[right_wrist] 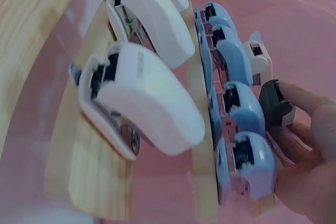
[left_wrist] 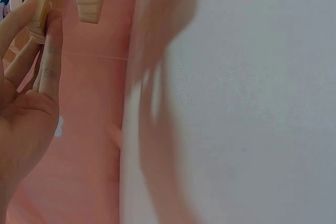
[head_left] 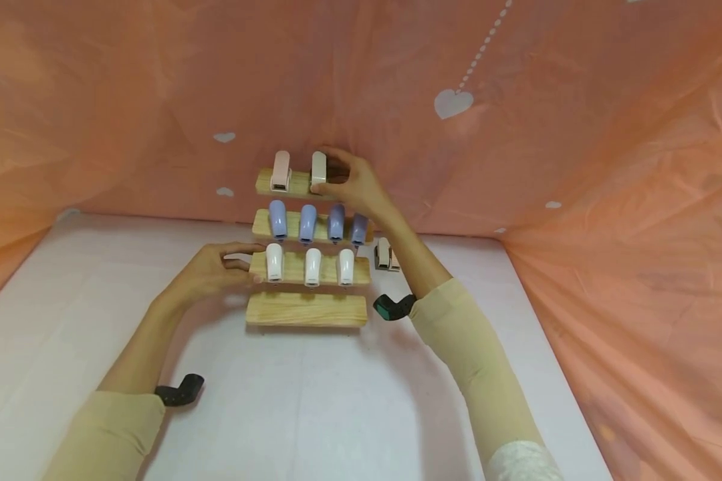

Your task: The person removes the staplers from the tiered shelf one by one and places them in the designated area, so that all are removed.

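A tiered wooden stand (head_left: pixel 307 310) carries rows of mini staplers. On the top tier, my right hand (head_left: pixel 361 187) pinches a pale grey-green stapler (head_left: pixel 319 168) between thumb and fingers; the right wrist view shows it as a dark, shaded stapler (right_wrist: pixel 275 103). A pink stapler (head_left: pixel 281 170) stands to its left. Several blue staplers (head_left: pixel 307 224) line the tier below, and three white staplers (head_left: pixel 313 267) sit one tier lower. My left hand (head_left: pixel 210 274) holds the left end of the white staplers' tier, thumb and fingers on either side of the wooden plank (left_wrist: pixel 46 3).
To the right of the stand, beside my right forearm, small beige staplers (head_left: pixel 384 254) lie on the white table (head_left: pixel 313 401). An orange cloth (head_left: pixel 156 100) with white hearts hangs close behind the stand and along the sides. The lowest tier is bare wood.
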Tool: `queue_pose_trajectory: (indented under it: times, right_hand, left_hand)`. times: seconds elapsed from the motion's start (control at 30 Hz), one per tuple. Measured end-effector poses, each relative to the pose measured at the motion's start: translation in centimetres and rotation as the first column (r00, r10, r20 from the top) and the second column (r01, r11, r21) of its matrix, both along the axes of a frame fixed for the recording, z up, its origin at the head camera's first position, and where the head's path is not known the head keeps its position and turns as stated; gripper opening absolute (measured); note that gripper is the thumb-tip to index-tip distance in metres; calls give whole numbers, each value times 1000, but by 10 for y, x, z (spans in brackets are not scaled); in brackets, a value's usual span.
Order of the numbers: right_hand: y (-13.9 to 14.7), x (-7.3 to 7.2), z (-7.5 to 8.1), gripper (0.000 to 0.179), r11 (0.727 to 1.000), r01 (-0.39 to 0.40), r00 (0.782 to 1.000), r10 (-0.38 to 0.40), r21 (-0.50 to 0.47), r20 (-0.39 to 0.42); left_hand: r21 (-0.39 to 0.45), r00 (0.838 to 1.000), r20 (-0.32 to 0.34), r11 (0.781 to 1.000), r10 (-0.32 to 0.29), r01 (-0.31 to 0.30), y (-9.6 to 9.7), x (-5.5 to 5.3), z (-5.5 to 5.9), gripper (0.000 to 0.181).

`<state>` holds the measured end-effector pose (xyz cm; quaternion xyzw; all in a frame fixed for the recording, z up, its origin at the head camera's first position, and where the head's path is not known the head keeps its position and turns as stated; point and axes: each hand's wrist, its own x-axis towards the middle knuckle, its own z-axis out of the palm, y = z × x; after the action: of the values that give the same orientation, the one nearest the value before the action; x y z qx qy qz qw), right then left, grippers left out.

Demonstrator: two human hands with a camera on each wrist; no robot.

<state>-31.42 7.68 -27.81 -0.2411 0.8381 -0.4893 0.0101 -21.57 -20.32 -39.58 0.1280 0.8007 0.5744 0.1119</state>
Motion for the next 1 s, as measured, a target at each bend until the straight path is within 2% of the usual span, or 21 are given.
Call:
queue_pose_trajectory:
  times: [0.1, 0.27, 0.37, 0.73, 1.0]
  right_hand:
    - [5, 8, 4, 69, 1000, 4, 1000, -4, -15, 11]
    - [20, 13, 3, 66, 992, -16, 1000, 18, -124, 14]
    - [31, 9, -4, 66, 984, -32, 999, 32, -176, -5]
    - [58, 9, -10, 65, 978, -10, 1000, 5, -207, -25]
    - [77, 9, -17, 66, 972, 32, 999, -37, -233, -16]
  left_hand:
    - [-11, 1000, 4, 1000, 9, -9, -1, 0, -3, 64]
    - [-19, 1000, 0, 1000, 11, -11, 0, 2, 0, 63]
    - [0, 1000, -1, 1000, -3, 3, 0, 2, 2, 62]
    - [27, 1000, -20, 999, -19, 20, -1, 1, 1, 60]
    - [3, 1000, -16, 1000, -4, 4, -1, 0, 0, 61]
